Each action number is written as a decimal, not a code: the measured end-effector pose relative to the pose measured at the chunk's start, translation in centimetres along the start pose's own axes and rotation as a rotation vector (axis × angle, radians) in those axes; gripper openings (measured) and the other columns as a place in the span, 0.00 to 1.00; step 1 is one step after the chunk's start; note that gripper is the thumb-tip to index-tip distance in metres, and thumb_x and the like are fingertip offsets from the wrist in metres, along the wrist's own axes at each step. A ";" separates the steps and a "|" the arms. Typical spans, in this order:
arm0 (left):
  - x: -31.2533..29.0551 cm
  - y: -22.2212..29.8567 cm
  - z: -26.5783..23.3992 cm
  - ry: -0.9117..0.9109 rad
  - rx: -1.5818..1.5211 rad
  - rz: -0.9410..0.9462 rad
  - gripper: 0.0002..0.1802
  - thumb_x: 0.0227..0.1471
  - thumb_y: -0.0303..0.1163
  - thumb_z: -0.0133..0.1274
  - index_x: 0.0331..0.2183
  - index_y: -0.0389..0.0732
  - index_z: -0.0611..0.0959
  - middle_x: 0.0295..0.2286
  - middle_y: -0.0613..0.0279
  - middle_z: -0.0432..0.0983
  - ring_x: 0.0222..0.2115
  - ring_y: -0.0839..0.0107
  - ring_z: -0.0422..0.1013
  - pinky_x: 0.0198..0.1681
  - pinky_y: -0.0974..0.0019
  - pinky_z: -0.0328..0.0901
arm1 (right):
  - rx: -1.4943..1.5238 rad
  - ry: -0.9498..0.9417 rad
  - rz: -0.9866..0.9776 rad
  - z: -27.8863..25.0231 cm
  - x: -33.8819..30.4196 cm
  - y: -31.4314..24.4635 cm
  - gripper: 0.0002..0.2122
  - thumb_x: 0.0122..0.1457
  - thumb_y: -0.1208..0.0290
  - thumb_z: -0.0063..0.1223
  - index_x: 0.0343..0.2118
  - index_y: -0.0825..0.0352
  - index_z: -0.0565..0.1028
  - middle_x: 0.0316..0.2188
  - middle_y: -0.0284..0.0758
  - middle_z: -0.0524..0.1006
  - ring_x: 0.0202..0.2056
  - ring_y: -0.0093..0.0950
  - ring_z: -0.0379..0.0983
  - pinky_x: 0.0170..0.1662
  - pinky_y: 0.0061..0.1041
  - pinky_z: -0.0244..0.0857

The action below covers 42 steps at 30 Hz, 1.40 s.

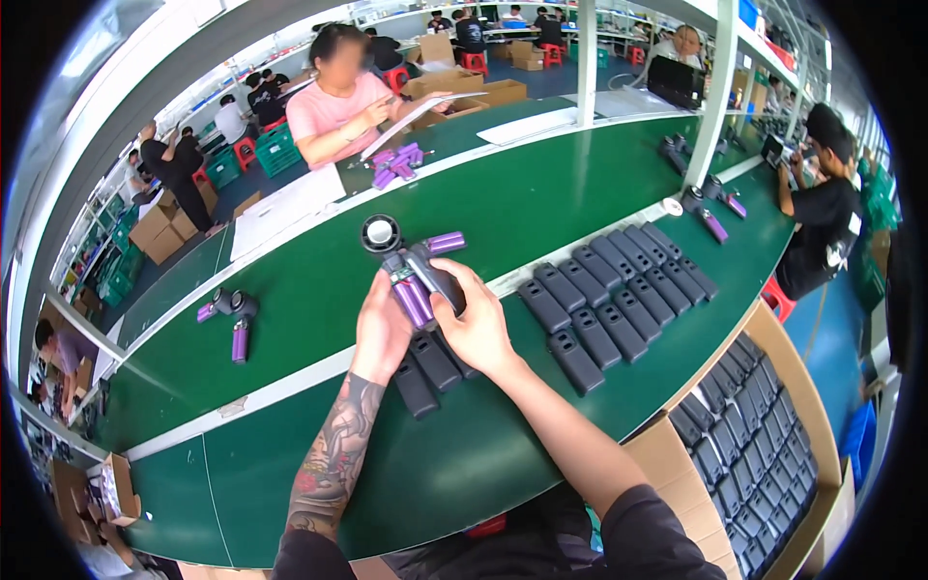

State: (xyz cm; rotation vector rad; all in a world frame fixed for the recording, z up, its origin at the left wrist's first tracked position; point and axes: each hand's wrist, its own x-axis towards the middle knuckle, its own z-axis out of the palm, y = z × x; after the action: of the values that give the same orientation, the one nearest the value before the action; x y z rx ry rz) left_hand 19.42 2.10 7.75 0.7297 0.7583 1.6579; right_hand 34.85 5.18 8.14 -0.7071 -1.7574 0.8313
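Note:
Both my hands hold up a dark T-shaped device body (411,261) with a round head and purple cylinder cells fitted in its handle. My left hand (380,329) grips the handle from the left side, fingers against the purple cells (413,302). From the right, my right hand (474,324) wraps the same handle. Under my hands lie several dark grey plastic covers (430,372) on the green table (290,454). A longer row of the same covers (609,295) stretches to the right.
A cardboard box (749,445) packed with dark covers stands at my lower right. Another device with purple cells (235,314) lies to the left, more (710,208) at the far right near a seated person in black. A person in pink sits across the table.

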 end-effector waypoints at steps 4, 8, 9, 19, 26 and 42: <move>-0.7 -0.6 1.3 -0.047 0.056 0.046 0.22 0.71 0.41 0.37 0.58 0.40 0.70 0.53 0.55 0.72 0.50 0.68 0.71 0.56 0.61 0.65 | -0.142 0.030 -0.144 0.8 -1.3 0.9 0.24 0.56 0.76 0.57 0.58 0.61 0.71 0.56 0.40 0.74 0.48 0.39 0.77 0.49 0.31 0.71; -1.0 0.0 1.3 -0.056 -0.016 0.009 0.21 0.70 0.38 0.40 0.58 0.39 0.70 0.54 0.55 0.72 0.51 0.68 0.70 0.57 0.61 0.65 | -0.240 -0.057 -0.058 0.9 -1.6 0.3 0.25 0.55 0.77 0.59 0.58 0.61 0.72 0.57 0.40 0.73 0.51 0.39 0.76 0.50 0.32 0.72; -1.1 0.0 1.3 -0.063 -0.038 -0.004 0.20 0.70 0.38 0.41 0.58 0.39 0.71 0.55 0.55 0.71 0.52 0.68 0.70 0.57 0.61 0.65 | -0.274 -0.082 -0.030 0.9 -1.7 0.2 0.25 0.55 0.77 0.59 0.58 0.61 0.72 0.58 0.40 0.73 0.52 0.39 0.76 0.50 0.32 0.72; -1.8 0.9 0.6 -0.128 0.310 0.121 0.22 0.66 0.27 0.47 0.59 0.36 0.68 0.52 0.54 0.73 0.50 0.66 0.72 0.51 0.64 0.71 | -0.210 0.059 -0.303 1.7 -1.6 1.4 0.29 0.53 0.78 0.62 0.60 0.59 0.69 0.61 0.43 0.65 0.54 0.41 0.70 0.52 0.35 0.70; -1.6 0.0 1.8 -0.109 0.497 0.231 0.24 0.64 0.36 0.51 0.57 0.36 0.71 0.46 0.54 0.75 0.42 0.70 0.72 0.49 0.67 0.66 | 0.642 -0.201 0.155 1.3 -0.8 2.0 0.39 0.54 0.81 0.58 0.69 0.64 0.52 0.57 0.47 0.67 0.50 0.35 0.70 0.53 0.32 0.67; -2.5 0.4 2.5 -0.104 0.908 0.208 0.27 0.63 0.35 0.54 0.59 0.33 0.69 0.50 0.49 0.75 0.50 0.63 0.72 0.57 0.64 0.63 | 0.057 -0.030 -0.037 0.8 -2.2 0.6 0.31 0.50 0.83 0.53 0.60 0.66 0.62 0.39 0.44 0.80 0.27 0.41 0.76 0.30 0.38 0.69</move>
State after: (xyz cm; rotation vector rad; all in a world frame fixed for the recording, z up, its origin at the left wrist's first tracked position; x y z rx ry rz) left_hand 21.61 -0.12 9.40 1.5508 1.4160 1.3917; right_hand 34.82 3.64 6.27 -0.6256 -1.7621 0.8670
